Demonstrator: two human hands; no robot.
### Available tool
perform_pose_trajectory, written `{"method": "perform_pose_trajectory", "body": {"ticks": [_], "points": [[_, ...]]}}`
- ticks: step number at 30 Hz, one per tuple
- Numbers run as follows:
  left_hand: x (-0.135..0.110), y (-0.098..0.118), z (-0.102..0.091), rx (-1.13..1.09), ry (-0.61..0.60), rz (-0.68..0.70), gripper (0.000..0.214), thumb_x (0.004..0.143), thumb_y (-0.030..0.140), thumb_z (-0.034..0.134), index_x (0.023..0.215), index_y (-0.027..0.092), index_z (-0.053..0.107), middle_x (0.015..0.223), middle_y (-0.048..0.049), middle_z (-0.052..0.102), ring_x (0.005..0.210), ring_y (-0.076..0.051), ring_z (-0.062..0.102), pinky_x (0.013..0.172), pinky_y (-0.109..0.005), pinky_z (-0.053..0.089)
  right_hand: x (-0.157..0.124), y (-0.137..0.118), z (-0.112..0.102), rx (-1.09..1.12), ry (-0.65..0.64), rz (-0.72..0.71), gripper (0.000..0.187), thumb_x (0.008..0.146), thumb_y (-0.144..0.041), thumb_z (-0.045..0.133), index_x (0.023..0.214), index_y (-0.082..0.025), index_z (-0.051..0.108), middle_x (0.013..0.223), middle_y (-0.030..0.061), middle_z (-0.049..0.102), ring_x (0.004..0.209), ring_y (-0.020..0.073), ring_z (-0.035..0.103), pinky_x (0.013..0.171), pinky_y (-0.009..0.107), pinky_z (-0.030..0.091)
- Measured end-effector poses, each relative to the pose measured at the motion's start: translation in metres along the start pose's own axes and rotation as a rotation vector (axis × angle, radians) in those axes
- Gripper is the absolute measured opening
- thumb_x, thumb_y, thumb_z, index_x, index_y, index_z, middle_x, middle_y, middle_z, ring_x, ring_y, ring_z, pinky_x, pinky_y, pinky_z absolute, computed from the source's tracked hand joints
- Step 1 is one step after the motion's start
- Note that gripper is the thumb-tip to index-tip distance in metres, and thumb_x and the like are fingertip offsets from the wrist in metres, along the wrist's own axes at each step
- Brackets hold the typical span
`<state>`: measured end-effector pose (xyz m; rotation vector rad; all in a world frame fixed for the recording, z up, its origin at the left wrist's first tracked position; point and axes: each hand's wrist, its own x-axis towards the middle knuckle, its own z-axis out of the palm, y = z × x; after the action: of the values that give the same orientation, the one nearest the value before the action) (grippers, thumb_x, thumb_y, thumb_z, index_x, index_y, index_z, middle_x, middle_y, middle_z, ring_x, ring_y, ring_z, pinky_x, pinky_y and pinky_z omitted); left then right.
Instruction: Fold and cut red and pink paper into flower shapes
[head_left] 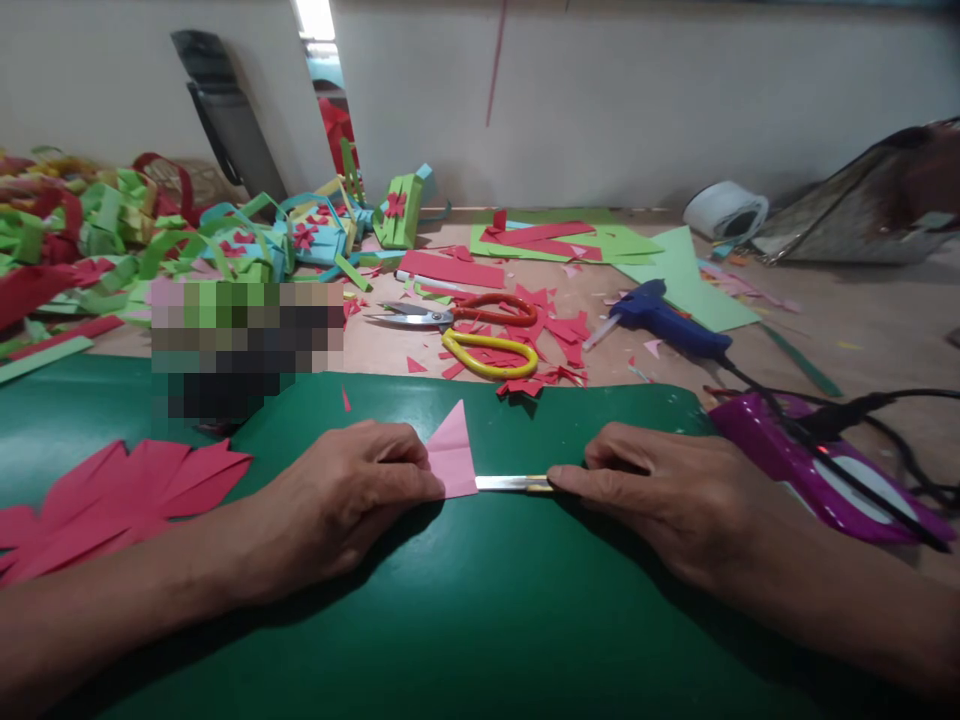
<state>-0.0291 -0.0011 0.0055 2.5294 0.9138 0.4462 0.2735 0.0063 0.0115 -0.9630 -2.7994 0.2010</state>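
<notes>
A folded piece of pink paper (454, 455) with a pointed top is pinched between the thumb and fingers of my left hand (360, 490), just above the green mat (480, 620). My right hand (667, 490) is closed around a craft knife (517, 483), its silvery blade pointing left. The blade tip meets the paper's lower right edge; whether it has gone into the fold I cannot tell. Most of the knife's handle is hidden by my fingers. Left of my left hand lies a red paper flower (127, 490).
Behind the mat lie scissors (480, 330) with red and yellow handles, red scraps (562, 330), and a blue glue gun (671, 320). A purple power strip (832, 475) with black cords sits at right. Paper baskets (397, 210) are heaped at back left, near a pixelated patch.
</notes>
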Motion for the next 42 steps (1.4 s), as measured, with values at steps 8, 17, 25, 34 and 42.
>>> {"method": "perform_pose_trajectory", "body": {"ticks": [8,17,25,34,42], "points": [[0.003,0.001,0.001,-0.037,0.029,-0.007,0.023,0.089,0.012,0.046,0.097,0.021,0.066,0.085,-0.0014,0.061,0.074,-0.011,0.054,0.064,-0.02,0.038,0.004,-0.008,-0.002,0.007,-0.024,-0.012,0.035,0.092,-0.011,0.039,0.111,-0.027,0.063,0.072,0.0003,0.05,0.057,0.0138,0.046,0.054,0.024,0.031],[0.003,0.0,0.004,-0.066,0.061,-0.011,0.022,0.09,0.013,0.047,0.093,0.018,0.068,0.085,-0.0031,0.064,0.074,-0.011,0.056,0.065,-0.021,0.039,-0.002,-0.011,-0.002,-0.059,0.056,-0.045,0.04,0.088,-0.005,0.033,0.105,-0.024,0.064,0.07,0.0021,0.051,0.053,0.0147,0.048,0.049,0.025,0.03],[0.004,0.002,0.004,-0.121,0.083,-0.03,0.022,0.089,0.012,0.049,0.093,0.016,0.07,0.084,-0.0036,0.066,0.074,-0.01,0.059,0.066,-0.018,0.041,-0.002,-0.016,0.003,-0.046,0.082,-0.055,0.044,0.083,-0.001,0.034,0.113,-0.023,0.058,0.072,0.0029,0.051,0.055,0.0167,0.048,0.049,0.026,0.028],[0.005,0.002,0.004,-0.134,0.12,-0.024,0.021,0.088,0.012,0.049,0.089,0.014,0.071,0.082,-0.0052,0.067,0.072,-0.011,0.06,0.064,-0.018,0.043,-0.001,-0.024,0.006,-0.04,0.023,-0.058,0.05,0.079,0.0,0.035,0.12,-0.025,0.051,0.076,0.0009,0.045,0.057,0.0156,0.043,0.052,0.027,0.025],[0.004,0.004,0.004,-0.091,0.132,-0.025,0.021,0.088,0.013,0.05,0.089,0.017,0.071,0.082,-0.0049,0.069,0.072,-0.012,0.062,0.063,-0.02,0.044,-0.001,-0.035,0.006,-0.058,0.088,-0.065,0.045,0.08,-0.001,0.036,0.116,-0.022,0.053,0.073,0.0012,0.046,0.055,0.0155,0.045,0.05,0.026,0.026]]}}
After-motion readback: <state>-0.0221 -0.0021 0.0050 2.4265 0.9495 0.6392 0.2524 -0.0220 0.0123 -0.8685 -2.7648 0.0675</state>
